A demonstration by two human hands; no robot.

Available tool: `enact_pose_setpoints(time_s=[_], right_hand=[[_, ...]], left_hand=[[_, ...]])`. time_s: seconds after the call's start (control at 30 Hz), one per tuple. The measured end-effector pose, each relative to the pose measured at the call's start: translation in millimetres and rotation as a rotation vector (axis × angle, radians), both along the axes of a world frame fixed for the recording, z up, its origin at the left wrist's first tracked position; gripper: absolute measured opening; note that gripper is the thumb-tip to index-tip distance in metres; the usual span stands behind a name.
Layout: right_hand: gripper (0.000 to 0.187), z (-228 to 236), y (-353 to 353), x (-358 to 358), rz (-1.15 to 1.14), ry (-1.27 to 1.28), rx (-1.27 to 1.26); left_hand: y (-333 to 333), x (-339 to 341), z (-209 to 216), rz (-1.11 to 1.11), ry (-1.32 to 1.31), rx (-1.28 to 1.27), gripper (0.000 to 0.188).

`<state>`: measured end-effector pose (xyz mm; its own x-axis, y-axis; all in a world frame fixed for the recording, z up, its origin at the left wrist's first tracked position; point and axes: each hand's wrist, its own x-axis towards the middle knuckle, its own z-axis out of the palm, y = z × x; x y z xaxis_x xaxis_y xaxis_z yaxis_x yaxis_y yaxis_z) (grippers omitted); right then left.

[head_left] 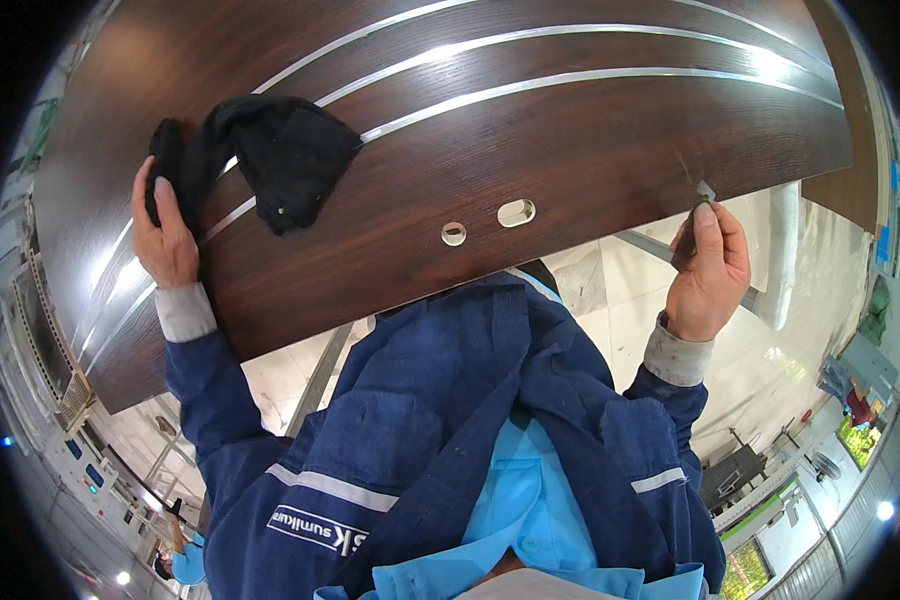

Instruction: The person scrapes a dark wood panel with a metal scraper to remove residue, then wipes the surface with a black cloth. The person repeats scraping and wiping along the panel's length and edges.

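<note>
Dark wood door panel (530,150) spans my view. My left hand (165,235) lies flat, its grip closed on a black cloth (280,155) bunched beside it. My right hand (710,270), raised at the panel's edge, pinches a small dark pad (686,240).

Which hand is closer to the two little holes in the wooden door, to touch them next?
Probably the right hand. It pinches a small dark piece at the door panel's near edge, on the holes' side. The left hand presses a black cloth further away.
</note>
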<state>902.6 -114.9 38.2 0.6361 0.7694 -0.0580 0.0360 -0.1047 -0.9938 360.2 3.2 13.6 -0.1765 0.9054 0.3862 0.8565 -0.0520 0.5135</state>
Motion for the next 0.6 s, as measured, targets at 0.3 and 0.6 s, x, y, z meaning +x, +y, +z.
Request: enact_pose_setpoints(time_s=[0.3,0.6], right_hand=[[0.019,-5,13,-5,0.042,-0.040,-0.007],[0.019,-2,-4,5,-0.049,-0.050,-0.043]], left_hand=[[-12,123,10,-0.495,0.375,-0.220,0.068],[17,235,1,-1.257,0.303,-0.138,0.058]])
